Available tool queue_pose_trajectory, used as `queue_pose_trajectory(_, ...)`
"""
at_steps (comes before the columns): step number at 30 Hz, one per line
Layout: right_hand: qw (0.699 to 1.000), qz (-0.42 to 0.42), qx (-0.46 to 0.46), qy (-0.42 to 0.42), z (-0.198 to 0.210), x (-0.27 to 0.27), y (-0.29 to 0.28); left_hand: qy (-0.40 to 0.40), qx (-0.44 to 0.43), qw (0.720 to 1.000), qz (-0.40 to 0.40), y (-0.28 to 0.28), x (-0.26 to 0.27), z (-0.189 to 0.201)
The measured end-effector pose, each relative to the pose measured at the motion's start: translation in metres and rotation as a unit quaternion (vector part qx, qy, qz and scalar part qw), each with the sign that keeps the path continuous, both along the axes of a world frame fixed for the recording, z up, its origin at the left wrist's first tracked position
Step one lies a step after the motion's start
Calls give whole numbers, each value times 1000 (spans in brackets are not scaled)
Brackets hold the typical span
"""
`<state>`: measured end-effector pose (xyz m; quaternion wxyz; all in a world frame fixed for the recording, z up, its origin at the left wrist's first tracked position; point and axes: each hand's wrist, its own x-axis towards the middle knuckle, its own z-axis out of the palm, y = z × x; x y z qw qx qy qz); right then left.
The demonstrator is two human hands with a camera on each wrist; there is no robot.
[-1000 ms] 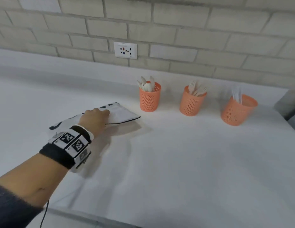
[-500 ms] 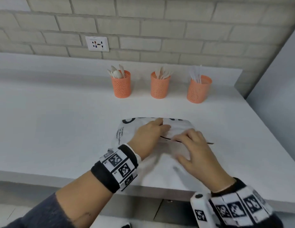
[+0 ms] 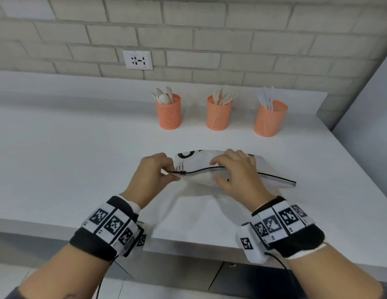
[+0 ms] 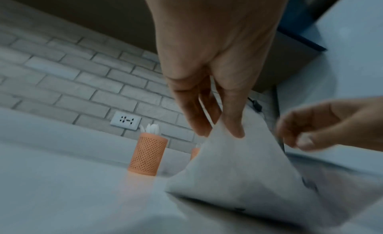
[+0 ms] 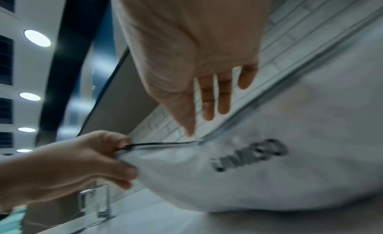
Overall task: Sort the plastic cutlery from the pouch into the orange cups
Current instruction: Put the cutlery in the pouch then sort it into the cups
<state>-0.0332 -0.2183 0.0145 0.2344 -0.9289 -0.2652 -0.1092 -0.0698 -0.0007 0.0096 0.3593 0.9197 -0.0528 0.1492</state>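
A white pouch (image 3: 197,160) with a black zipper lies on the white counter (image 3: 80,169), its left end lifted. My left hand (image 3: 171,172) pinches that end at the zipper slider (image 3: 183,172); the pinch also shows on the pouch (image 4: 238,163) from the left hand (image 4: 219,131). My right hand (image 3: 219,169) arches over the pouch's middle with loosely bent fingers. Its thumb tip (image 5: 190,132) sits at the zipper line of the pouch (image 5: 269,172), gripping nothing. Three orange mesh cups stand behind: spoons (image 3: 168,114), forks (image 3: 218,115), knives (image 3: 269,120).
A brick wall with a socket (image 3: 137,60) runs behind a raised ledge (image 3: 80,83). A grey wall panel (image 3: 371,104) closes the right side. The counter's front edge (image 3: 188,244) lies just under my wrists.
The left hand has shifted from the pouch's top to its left end and pinches it at the zipper, lifting it. The right hand now sits over the pouch's middle.
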Motion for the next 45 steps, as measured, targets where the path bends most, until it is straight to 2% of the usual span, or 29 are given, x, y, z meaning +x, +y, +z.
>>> queue_pose_trajectory(2, 995, 99, 15, -5, 5, -5, 29, -1, -38, 999, 2, -3, 3, 1)
queue_pose_trajectory(3, 993, 118, 21, -17, 5, -4, 41, 2, -55, 998, -5, -3, 5, 2)
queue_pose_trajectory(6, 990, 104, 57, -74, 4, 3, 57, 0, -68, 997, -49, 3, 4, 6)
queue_pose_trajectory(9, 989, 84, 22, -117, 6, 7, 58, -33, -61, 996, -49, 10, 7, 6)
queue_pose_trajectory(14, 986, -8, -87, -141, 2, 17, 13, -23, -132, 990, 49, 35, 24, 2)
queue_pose_trajectory(21, 977, -166, -49, -125, 6, 11, -65, -24, -139, 985, 99, 36, 40, 1)
queue_pose_trajectory(26, 967, -236, 35, -88, -5, 11, -87, -10, -98, 990, 101, 27, 45, 0)
queue_pose_trajectory(29, 967, -230, 81, -75, -16, 21, -87, 33, -37, 999, 3, 13, 43, 15)
queue_pose_trajectory(31, 969, -215, 104, -71, -20, 25, -84, 41, 2, 996, -73, -7, 42, 25)
queue_pose_trajectory(33, 968, -204, 125, -73, -21, 27, -82, 46, 58, 991, -112, -26, 46, 26)
queue_pose_trajectory(36, 972, -181, 138, -64, -22, 26, -84, 87, 126, 982, -110, -42, 56, 17)
queue_pose_trajectory(41, 982, -148, 115, -6, -19, 21, -99, 104, 88, 986, -92, -42, 64, 14)
queue_pose_trajectory(43, 983, -151, 103, 9, -17, 22, -99, 131, 128, 977, -109, -42, 65, 13)
queue_pose_trajectory(45, 984, -169, 59, 18, -15, 23, -92, 125, 166, 974, -92, -45, 68, 10)
